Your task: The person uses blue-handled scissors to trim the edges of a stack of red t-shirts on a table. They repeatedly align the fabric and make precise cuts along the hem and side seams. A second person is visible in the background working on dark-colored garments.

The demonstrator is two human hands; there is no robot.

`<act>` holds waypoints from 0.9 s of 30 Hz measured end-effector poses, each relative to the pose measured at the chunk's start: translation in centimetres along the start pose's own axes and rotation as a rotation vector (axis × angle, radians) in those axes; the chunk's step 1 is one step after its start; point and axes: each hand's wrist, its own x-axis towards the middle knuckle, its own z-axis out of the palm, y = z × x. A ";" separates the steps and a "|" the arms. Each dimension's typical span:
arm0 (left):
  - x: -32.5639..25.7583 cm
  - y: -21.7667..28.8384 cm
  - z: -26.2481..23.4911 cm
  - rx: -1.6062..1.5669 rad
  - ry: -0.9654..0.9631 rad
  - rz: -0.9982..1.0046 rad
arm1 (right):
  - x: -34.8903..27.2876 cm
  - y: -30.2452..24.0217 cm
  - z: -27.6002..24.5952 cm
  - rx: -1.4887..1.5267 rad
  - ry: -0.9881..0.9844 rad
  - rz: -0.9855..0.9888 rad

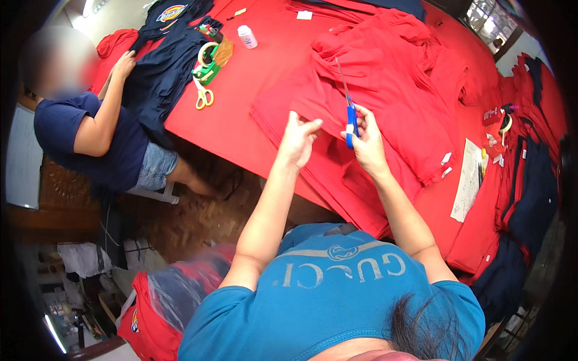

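A pile of red garments (385, 78) lies on the red-covered table (259, 66) in front of me. My left hand (299, 139) pinches the near edge of a red fabric piece (313, 111), fingers closed on it. My right hand (365, 139) grips blue-handled scissors (350, 120), whose long thin blades point up and away over the red cloth. The two hands are close together, a hand's width apart, above the table's near edge.
Another person in a dark blue shirt (78, 135) sits at the left, a hand on dark navy garments (162, 66). Yellow-handled scissors (203, 96), green tape rolls (208, 66) and a white bottle (247, 37) lie beyond. Papers (468, 180) and stacked red and navy clothes (524, 168) lie right. A plastic-wrapped red bundle (162, 295) sits on the floor.
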 end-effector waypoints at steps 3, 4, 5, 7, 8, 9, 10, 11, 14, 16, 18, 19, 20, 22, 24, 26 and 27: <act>1.0 1.1 -2.7 -0.318 0.058 -0.026 | -0.9 1.2 -0.8 -0.082 -0.002 0.010; 1.3 1.4 -3.7 -0.403 0.062 -0.044 | -1.1 1.5 -1.1 -0.095 -0.003 0.008; 1.6 1.4 -4.5 -0.453 0.073 -0.087 | -1.4 2.0 -1.4 -0.096 -0.006 0.013; 1.6 1.1 -4.9 -0.481 0.110 -0.107 | -1.9 2.5 -1.9 -0.172 0.019 -0.001; 1.7 0.9 -4.7 -0.495 0.125 -0.122 | -2.2 2.6 -2.2 -0.212 0.038 -0.008; 1.9 0.7 -5.0 -0.438 0.114 -0.095 | -2.6 2.5 -2.7 -0.236 0.055 -0.008; 1.9 0.5 -5.9 -0.381 0.106 -0.069 | -3.3 1.7 -3.1 -0.259 0.070 -0.004; 1.9 0.1 -6.9 -0.329 0.095 -0.050 | -4.1 0.9 -3.7 -0.287 0.090 0.005; 2.2 2.3 -10.3 -0.090 0.336 0.172 | -7.7 -2.8 -7.1 -0.601 0.090 -0.004; 2.3 3.8 -12.5 0.065 0.466 0.271 | -10.8 -6.2 -8.8 -0.708 0.049 0.068; 3.7 3.7 -13.9 0.306 0.671 0.344 | -14.1 -6.3 -10.6 -0.593 -0.027 0.175; 4.5 3.5 -12.8 0.387 0.697 0.355 | -15.4 -6.3 -10.6 -0.721 -0.083 0.215; 5.4 3.4 -11.6 0.471 0.719 0.367 | -16.5 -6.2 -10.4 -0.845 -0.137 0.258; 7.7 2.9 -10.0 0.899 0.498 0.535 | -17.7 -3.3 -10.5 -0.859 -0.084 0.176; 10.0 3.2 -7.2 1.247 0.217 0.603 | -16.9 -2.7 -11.4 -0.819 -0.042 0.076; 13.8 7.4 -2.4 1.404 -0.144 0.342 | -14.4 -4.4 -12.9 -0.628 0.053 0.044; 14.6 9.5 2.1 1.233 -0.155 0.239 | -13.0 -5.7 -15.0 -0.655 0.133 0.022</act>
